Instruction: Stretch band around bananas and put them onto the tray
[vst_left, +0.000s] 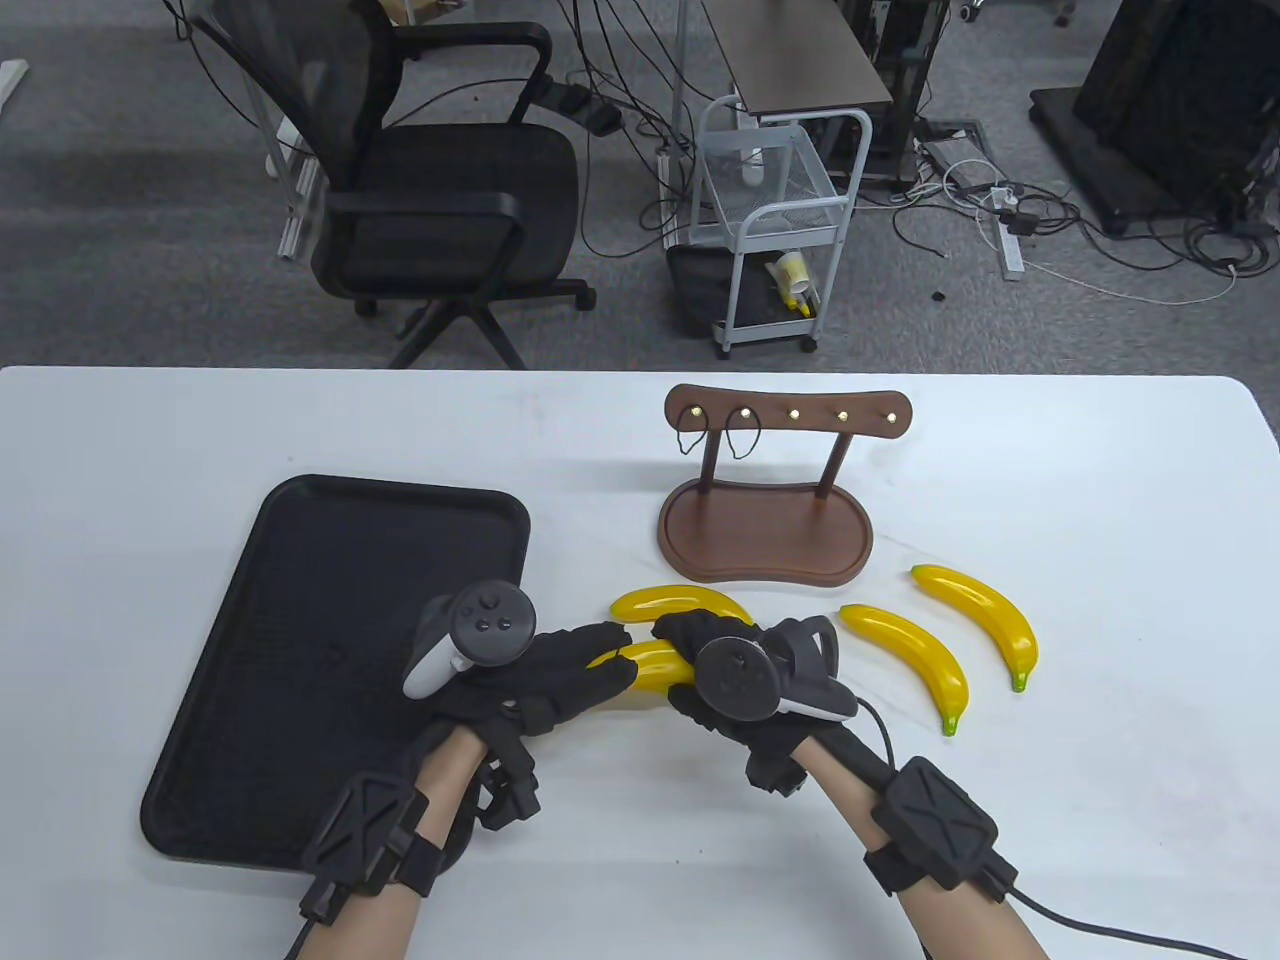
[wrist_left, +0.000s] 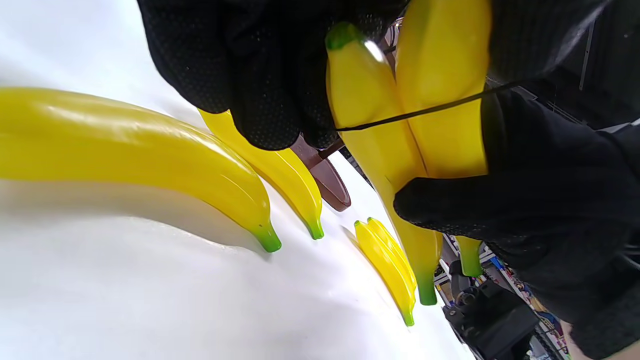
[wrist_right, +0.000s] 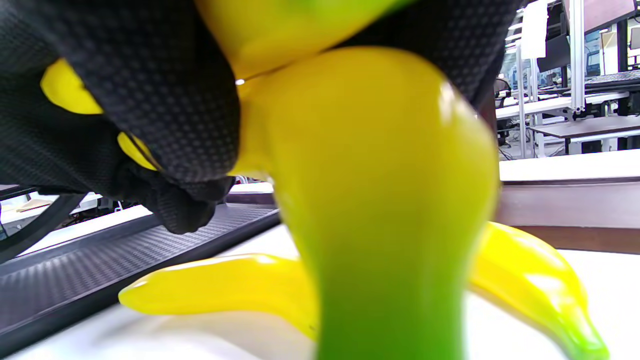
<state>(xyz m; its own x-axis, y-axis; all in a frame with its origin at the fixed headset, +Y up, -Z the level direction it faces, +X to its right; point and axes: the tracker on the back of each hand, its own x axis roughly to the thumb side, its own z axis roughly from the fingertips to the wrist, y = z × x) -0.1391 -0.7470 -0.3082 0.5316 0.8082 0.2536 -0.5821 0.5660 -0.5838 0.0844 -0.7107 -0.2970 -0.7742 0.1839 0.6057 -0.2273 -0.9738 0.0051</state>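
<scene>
Both hands hold two bananas (wrist_left: 405, 125) together above the bench (vst_left: 1100, 800): left hand (vst_left: 540, 680) stretches a thin black band (wrist_left: 425, 111) over them, right hand (vst_left: 720, 670) grips them

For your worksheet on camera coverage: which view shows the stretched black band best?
The left wrist view: the band runs as a thin taut line across two held bananas. In the table view and right wrist view, gloves and bananas hide it.

Bare table (vst_left: 600, 830) between hands and tray (vst_left: 300, 560), rack (vst_left: 765, 530) behind

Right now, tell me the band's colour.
Black; the band shows best in the left wrist view.
</scene>
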